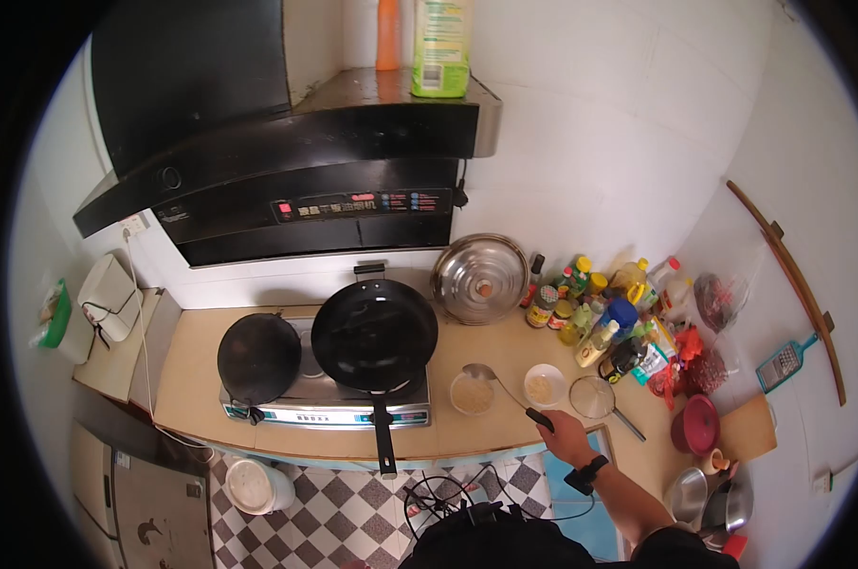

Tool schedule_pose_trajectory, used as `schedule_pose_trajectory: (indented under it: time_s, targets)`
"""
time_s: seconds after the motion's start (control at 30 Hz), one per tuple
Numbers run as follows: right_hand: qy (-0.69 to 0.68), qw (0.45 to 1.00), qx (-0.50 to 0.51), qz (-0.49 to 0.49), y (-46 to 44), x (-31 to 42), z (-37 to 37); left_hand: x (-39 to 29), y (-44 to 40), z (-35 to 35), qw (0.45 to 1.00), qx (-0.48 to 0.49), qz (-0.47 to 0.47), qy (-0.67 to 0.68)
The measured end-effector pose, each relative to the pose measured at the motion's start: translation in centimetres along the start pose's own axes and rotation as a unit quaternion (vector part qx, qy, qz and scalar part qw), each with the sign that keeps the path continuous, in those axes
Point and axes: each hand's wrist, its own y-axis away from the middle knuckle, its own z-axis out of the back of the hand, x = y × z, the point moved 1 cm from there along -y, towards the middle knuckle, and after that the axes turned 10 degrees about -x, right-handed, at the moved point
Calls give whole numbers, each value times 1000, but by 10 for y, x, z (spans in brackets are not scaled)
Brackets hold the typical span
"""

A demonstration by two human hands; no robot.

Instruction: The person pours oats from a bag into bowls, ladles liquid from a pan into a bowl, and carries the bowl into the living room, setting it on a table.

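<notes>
My right hand (pixel 571 440), with a dark watch on the wrist, is closed around the black handle of a metal ladle (pixel 512 394). The ladle's head is at the far rim of a pale bowl (pixel 472 410) with light-coloured contents; I cannot tell whether it touches them. Just right of it stands a white bowl (pixel 544 370) with pale food inside. A round wire strainer (pixel 593 396) with a dark handle lies beyond my hand on the counter. My left hand is out of view.
A black wok (pixel 374 332) and a dark flat pan (pixel 259 358) sit on the gas stove (pixel 310 413). Against the wall lean a steel lid (pixel 481 279) and several bottles and jars (pixel 590 303). A range hood (pixel 306 180) overhangs the stove; a white bucket (pixel 258 486) stands below.
</notes>
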Motion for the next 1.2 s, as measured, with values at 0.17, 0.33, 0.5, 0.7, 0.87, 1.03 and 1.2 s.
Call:
schedule_pose_trajectory:
  time_s: [0.17, 0.33, 0.5, 0.7, 0.87, 1.03, 1.2]
  targets:
    - [-239, 959, -29, -152, -44, 12, -12, -3, 8, -3, 1000, -9, 6, 25]
    - [-319, 931, -8, -179, -100, 63, -36, -1, 17, -5, 999, -17, 12, 45]
    - [-291, 944, 62, -142, -138, 93, -88, 8, 25, -7, 997, -28, 18, 65]
    - [-214, 974, 60, -34, -154, 108, -143, 27, 36, -10, 994, -39, 30, 95]
    - [-184, 978, 81, -59, -158, 114, -154, 46, 46, -16, 991, -49, 41, 117]
    - [-179, 976, 110, -60, -160, 117, -161, 57, 53, -21, 989, -55, 49, 130]
    - [-246, 951, 141, -126, -157, 124, -148, 62, 55, -22, 988, -55, 54, 133]
